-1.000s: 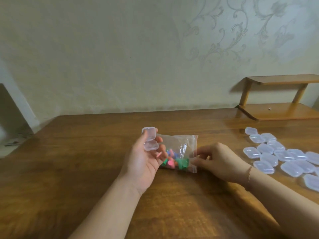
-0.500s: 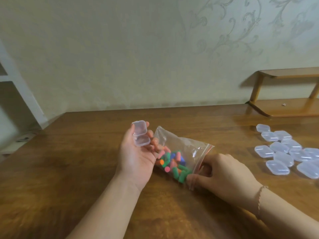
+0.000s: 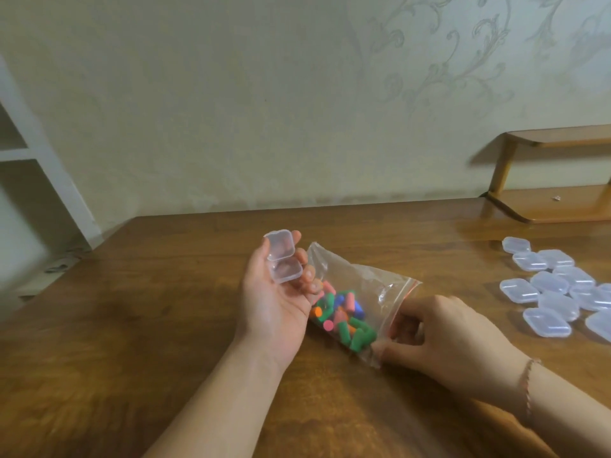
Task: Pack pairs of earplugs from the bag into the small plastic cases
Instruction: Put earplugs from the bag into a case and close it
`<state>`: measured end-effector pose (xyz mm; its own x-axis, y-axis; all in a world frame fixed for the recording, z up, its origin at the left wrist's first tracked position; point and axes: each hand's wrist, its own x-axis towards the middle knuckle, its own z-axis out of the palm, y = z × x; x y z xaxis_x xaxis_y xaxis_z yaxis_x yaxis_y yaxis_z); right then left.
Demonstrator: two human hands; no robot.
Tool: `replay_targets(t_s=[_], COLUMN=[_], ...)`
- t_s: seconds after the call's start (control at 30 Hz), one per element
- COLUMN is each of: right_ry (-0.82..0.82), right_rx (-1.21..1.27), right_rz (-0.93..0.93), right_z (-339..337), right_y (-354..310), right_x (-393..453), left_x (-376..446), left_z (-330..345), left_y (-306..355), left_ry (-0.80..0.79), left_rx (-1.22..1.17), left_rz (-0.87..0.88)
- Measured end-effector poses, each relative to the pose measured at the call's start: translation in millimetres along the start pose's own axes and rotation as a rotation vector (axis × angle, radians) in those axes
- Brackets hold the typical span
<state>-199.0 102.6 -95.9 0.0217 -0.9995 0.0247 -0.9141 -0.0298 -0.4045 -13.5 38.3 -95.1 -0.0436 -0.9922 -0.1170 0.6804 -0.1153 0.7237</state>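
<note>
On the table (image 3: 165, 325) before you, the bag (image 3: 363, 292) lay between your hands, earplugs (image 3: 344, 315) in it; closed cases (image 3: 562, 292) clustered at two o'clock, the shelf (image 3: 562, 203) behind them.

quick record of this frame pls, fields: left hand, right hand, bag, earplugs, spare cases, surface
left hand: left hand palm up, fingers curled under an open case, lid hinged up, nothing visible inside
right hand: right hand pinches the mouth edge of the bag
bag: clear zip bag lying on the table, red strip at its mouth
earplugs: earplugs in green, pink, orange and blue, all inside the bag
spare cases: closed cases clustered on the right
surface: wooden table
</note>
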Motion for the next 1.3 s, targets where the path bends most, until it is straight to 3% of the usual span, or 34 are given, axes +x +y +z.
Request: replay_targets(t_s=[0.2, 0.33, 0.5, 0.6, 0.77, 0.93, 1.03, 1.17, 1.3], right_ry=[0.145, 0.340, 0.302, 0.334, 0.574, 0.695, 0.709, 0.533, 0.482], right_rx=[0.208, 0.630, 0.897, 0.782, 0.471, 0.102, 0.164, 0.396, 0.415], right_rz=[-0.084, -0.205, -0.275, -0.283, -0.254, -0.255, -0.254, -0.244, -0.284], right_z=[-32.2, -37.4, -18.4, -5.5, 9.4, 11.8, 8.4, 5.0, 6.3], right_y=[8.0, -7.7, -24.1, -29.4, -29.8, -28.3, -27.7, -27.0, -25.0], right_x=[-11.3, -19.1, -14.5, -8.7, -1.0, -2.7, -4.0, -3.8, -4.2], left_x=[-13.4, -19.7, -23.4, -28.9, -31.4, -31.7, -34.2, -37.4, -38.0], left_z=[9.9, 6.7, 5.3, 11.2, 11.4, 12.3, 16.0, 17.1, 17.3], left_y=[-10.8, -25.0, -31.4, -38.5, -46.4, -48.0, -47.3, -45.4, -40.3], left_ry=[-0.127, -0.264, -0.331, -0.368, -0.393, -0.394, -0.376, -0.372, -0.379], left_rx=[0.070, 0.235, 0.325, 0.278, 0.285, 0.223, 0.228, 0.174, 0.123], left_rz=[-0.014, -0.002, 0.097, 0.090, 0.116, 0.073, 0.082, 0.045, -0.040])
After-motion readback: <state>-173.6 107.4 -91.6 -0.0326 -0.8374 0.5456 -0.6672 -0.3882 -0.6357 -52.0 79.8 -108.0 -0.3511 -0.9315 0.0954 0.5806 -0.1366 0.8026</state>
